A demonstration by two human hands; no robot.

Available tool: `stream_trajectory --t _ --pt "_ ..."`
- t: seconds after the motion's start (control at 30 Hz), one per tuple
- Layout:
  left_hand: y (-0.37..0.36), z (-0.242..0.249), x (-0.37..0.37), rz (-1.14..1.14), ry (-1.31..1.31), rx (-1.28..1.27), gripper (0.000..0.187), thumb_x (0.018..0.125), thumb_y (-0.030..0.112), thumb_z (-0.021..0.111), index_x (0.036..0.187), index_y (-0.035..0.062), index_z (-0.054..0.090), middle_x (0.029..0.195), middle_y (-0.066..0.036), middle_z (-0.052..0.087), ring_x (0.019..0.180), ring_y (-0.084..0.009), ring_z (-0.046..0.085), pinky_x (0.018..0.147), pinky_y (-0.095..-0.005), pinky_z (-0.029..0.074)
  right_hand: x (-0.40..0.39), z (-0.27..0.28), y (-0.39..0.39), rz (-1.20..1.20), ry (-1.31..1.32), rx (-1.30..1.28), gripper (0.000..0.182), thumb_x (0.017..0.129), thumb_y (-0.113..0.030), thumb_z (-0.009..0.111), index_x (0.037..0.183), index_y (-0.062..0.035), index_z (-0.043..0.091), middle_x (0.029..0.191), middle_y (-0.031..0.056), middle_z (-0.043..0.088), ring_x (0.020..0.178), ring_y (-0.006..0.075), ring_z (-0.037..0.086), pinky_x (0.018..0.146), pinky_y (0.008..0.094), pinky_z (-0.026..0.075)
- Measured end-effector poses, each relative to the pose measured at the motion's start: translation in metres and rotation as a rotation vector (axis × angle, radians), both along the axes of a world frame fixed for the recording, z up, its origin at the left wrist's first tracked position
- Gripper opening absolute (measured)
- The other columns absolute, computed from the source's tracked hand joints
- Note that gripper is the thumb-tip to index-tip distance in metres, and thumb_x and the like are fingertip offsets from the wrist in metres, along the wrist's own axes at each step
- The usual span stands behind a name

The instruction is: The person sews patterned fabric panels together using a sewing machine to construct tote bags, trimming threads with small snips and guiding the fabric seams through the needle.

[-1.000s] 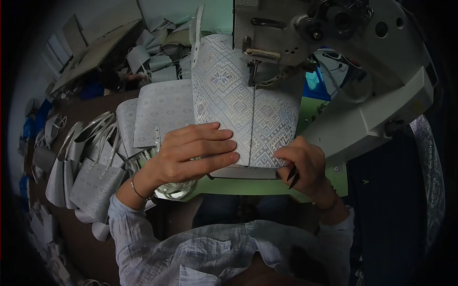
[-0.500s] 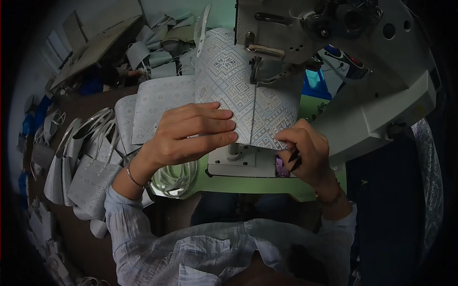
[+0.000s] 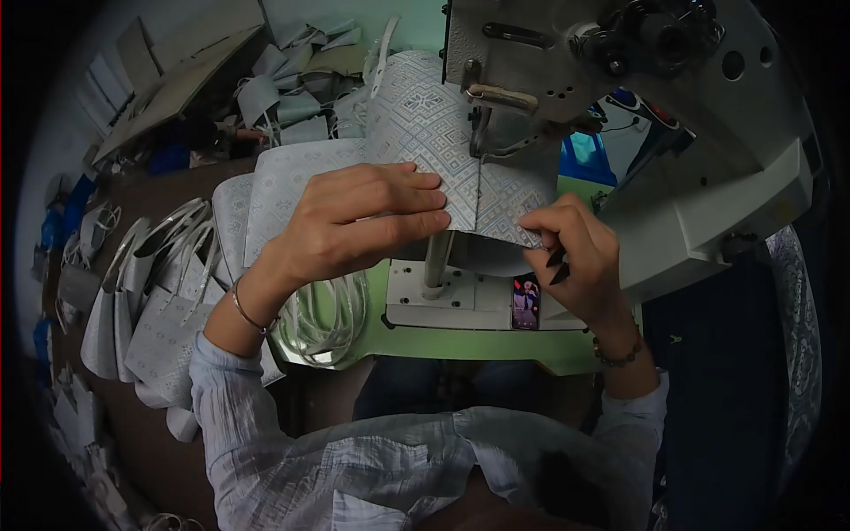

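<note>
A pale, patterned bag panel [image 3: 427,115], curved into a tube with a dark seam down it, sits under the head of a sewing machine [image 3: 505,62]. My left hand [image 3: 354,212] grips its near left edge, long fingers stretched over the top and thumb hidden. At the near right corner, my right hand [image 3: 580,252] pinches the edge between thumb and forefinger. Black pointed blades [image 3: 558,264], like thread snips, stick out of that same hand. Below the panel's near edge stands the machine's metal post [image 3: 436,264].
A phone [image 3: 525,303] with a lit screen lies by the post's base. Coiled white straps [image 3: 320,323] rest on the green table [image 3: 443,343]. More patterned panels [image 3: 301,168] and strapped bags [image 3: 173,332] are at left. Behind them, a person's arm [image 3: 248,134] shows beside piled pieces.
Both hands have shifted slightly away from me with the panel. Its near edge has moved up, and more of the post and the phone shows now.
</note>
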State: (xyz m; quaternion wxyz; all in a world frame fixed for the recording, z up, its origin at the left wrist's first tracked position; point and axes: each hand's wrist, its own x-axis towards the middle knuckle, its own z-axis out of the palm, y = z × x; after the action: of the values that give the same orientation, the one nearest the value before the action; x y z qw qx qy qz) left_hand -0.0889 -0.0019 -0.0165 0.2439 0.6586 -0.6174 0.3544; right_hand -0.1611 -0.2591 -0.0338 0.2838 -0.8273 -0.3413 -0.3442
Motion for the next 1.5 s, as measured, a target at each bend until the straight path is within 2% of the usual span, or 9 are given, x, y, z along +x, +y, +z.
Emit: stream_trajectory --t 0.1,0.2,0.53,0.73,0.8,0.9,1.13,1.2,1.5 --pt "-0.002 0.002 0.004 -0.017 0.015 0.007 0.017 0.07 0.006 0.075 0.086 0.007 0.071 0.09 -0.007 0.07 0.09 -0.0238 0.07 0.082 -0.0384 0.058 0.005 0.003 -0.002 -0.017 -0.008 -0.029 0.029 0.064 0.008 0.066 0.089 -0.0013 0.056 0.073 0.0086 0.054 0.057 0.0175 0.058 0.049 0.0291 0.048" --pt "-0.002 0.006 0.007 -0.011 0.024 0.021 0.017 0.069 0.004 0.075 0.085 0.0067 0.071 0.091 -0.008 0.07 0.09 -0.0236 0.07 0.081 -0.038 0.058 0.012 -0.003 -0.004 -0.014 -0.029 -0.003 0.036 0.061 0.015 0.064 0.092 -0.0012 0.058 0.073 0.0057 0.051 0.057 0.0119 0.047 0.048 0.0249 0.04" --pt "-0.005 0.007 0.023 0.007 0.042 0.02 0.017 0.07 0.002 0.072 0.086 0.005 0.071 0.092 -0.009 0.071 0.092 -0.0244 0.07 0.08 -0.0351 0.059 0.025 0.0 -0.007 -0.045 -0.032 -0.001 0.034 0.061 0.015 0.064 0.092 -0.0015 0.059 0.073 0.0043 0.05 0.059 0.0115 0.048 0.05 0.0259 0.041" --pt "-0.007 0.007 0.034 0.037 0.022 0.025 0.015 0.072 0.003 0.07 0.086 0.0085 0.071 0.094 -0.003 0.07 0.093 -0.0205 0.069 0.074 -0.0299 0.059 0.033 -0.001 -0.009 -0.075 -0.026 -0.01 0.032 0.065 0.013 0.065 0.094 -0.0013 0.061 0.074 0.0041 0.051 0.06 0.0116 0.05 0.051 0.0262 0.042" --pt "-0.008 0.007 0.038 0.033 -0.004 0.033 0.019 0.072 0.003 0.07 0.09 0.0096 0.071 0.095 -0.003 0.07 0.091 -0.0203 0.069 0.073 -0.0301 0.058 0.035 0.001 -0.009 -0.074 -0.026 -0.008 0.032 0.065 0.012 0.068 0.093 -0.0024 0.06 0.081 0.0083 0.059 0.067 0.0177 0.063 0.054 0.0282 0.051" --pt "-0.008 0.009 0.041 0.052 0.002 0.036 0.024 0.071 0.002 0.069 0.093 0.0098 0.072 0.094 -0.003 0.07 0.089 -0.0209 0.069 0.072 -0.0302 0.058 0.041 -0.004 -0.012 -0.104 -0.026 0.0 0.028 0.069 0.009 0.066 0.095 -0.0025 0.063 0.073 0.0049 0.054 0.061 0.0132 0.053 0.052 0.0262 0.044" --pt "-0.008 0.007 0.047 0.087 0.095 0.074 0.03 0.068 -0.001 0.068 0.096 0.0085 0.071 0.094 -0.004 0.07 0.087 -0.0208 0.069 0.072 -0.03 0.057 0.051 -0.012 -0.016 -0.154 -0.067 -0.044 0.026 0.073 0.007 0.065 0.097 -0.0032 0.064 0.071 0.0056 0.056 0.061 0.0156 0.057 0.052 0.0271 0.046" --pt "-0.01 0.008 0.049 0.061 0.108 0.049 0.032 0.067 -0.003 0.069 0.097 0.0078 0.071 0.094 -0.005 0.07 0.087 -0.0213 0.069 0.072 -0.0302 0.057 0.052 -0.013 -0.019 -0.169 -0.007 -0.078 0.036 0.068 0.007 0.069 0.101 -0.0046 0.059 0.086 0.0083 0.061 0.071 0.0227 0.065 0.06 0.0315 0.053" --pt "-0.012 0.003 0.053 0.056 0.134 0.027 0.034 0.066 -0.004 0.069 0.098 0.006 0.069 0.095 -0.006 0.07 0.087 -0.0227 0.069 0.072 -0.0311 0.057 0.053 -0.015 -0.019 -0.162 0.015 -0.078 0.042 0.066 0.008 0.07 0.105 -0.0048 0.059 0.088 0.0085 0.061 0.073 0.021 0.067 0.06 0.0297 0.055"
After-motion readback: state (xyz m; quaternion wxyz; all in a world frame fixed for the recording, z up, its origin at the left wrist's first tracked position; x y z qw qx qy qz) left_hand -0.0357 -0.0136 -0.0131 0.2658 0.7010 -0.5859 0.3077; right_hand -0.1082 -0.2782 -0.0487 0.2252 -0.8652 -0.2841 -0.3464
